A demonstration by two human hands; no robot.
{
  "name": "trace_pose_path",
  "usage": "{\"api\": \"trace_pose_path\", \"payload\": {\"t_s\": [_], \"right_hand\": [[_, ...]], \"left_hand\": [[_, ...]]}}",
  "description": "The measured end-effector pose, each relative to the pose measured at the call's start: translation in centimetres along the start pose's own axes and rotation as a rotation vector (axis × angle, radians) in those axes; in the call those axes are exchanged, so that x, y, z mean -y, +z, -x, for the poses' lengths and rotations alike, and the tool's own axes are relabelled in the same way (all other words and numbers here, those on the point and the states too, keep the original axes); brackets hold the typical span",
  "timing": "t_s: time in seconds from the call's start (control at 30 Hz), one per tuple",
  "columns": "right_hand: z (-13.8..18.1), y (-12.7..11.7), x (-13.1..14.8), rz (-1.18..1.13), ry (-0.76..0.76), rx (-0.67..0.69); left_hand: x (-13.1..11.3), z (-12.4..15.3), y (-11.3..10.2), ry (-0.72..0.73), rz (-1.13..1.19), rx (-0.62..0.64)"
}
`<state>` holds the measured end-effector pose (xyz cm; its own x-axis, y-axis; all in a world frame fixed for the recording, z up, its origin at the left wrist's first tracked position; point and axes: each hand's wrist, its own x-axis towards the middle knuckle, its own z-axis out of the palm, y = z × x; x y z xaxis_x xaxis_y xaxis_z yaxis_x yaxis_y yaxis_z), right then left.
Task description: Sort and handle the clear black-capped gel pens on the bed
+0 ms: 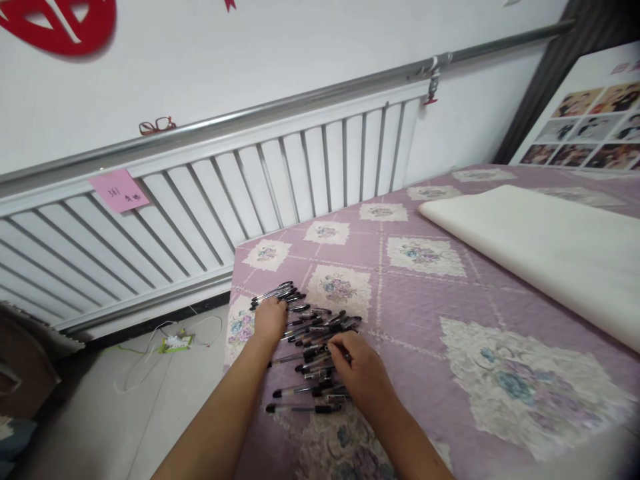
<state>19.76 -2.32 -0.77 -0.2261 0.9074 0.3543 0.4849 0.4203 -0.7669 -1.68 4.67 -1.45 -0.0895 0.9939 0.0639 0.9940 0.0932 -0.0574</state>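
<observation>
Many slim pens (315, 365) with black caps and clear barrels lie in a loose, overlapping heap on a purple cloth (405, 300) patterned with pale floral patches, near its left edge. A smaller bundle of pens (280, 291) lies side by side at the far end of the heap.

Two bare hands work apart from each other. The left hand (271, 319) rests over the near side of the bundle with fingers bent down; whether it grips any pen cannot be told. The right hand (361, 367) is at the heap's right side, thumb and forefinger drawn close together by the pens; a grip cannot be made out there either.

To the right, a large folded white sheet (545, 247) lies on the cloth, and beyond it leans a board of photos (590, 127). Behind the cloth runs a white radiator (314, 170) bearing a pink note (120, 191), with a grey pipe (280, 107) above. On the floor (165, 400) at left sits a green-and-white power strip (177, 343).
</observation>
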Motion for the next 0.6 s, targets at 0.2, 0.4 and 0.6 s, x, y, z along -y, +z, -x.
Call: {"api": "trace_pose_path", "payload": {"t_s": [0.2,0.4,0.6], "right_hand": [[-0.1,-0.1,-0.1,-0.109,0.076,-0.013],[0.3,0.3,-0.1,-0.517,0.264,0.012],[1.3,0.2,0.7,-0.548,0.214,0.289]], "left_hand": [[0.0,2.2,-2.4,0.03,0.133,-0.071],[-2.1,9.2,-3.6,0.077,0.467,-0.064],[-4.3,15.2,-1.7,0.025,0.92,-0.022]]}}
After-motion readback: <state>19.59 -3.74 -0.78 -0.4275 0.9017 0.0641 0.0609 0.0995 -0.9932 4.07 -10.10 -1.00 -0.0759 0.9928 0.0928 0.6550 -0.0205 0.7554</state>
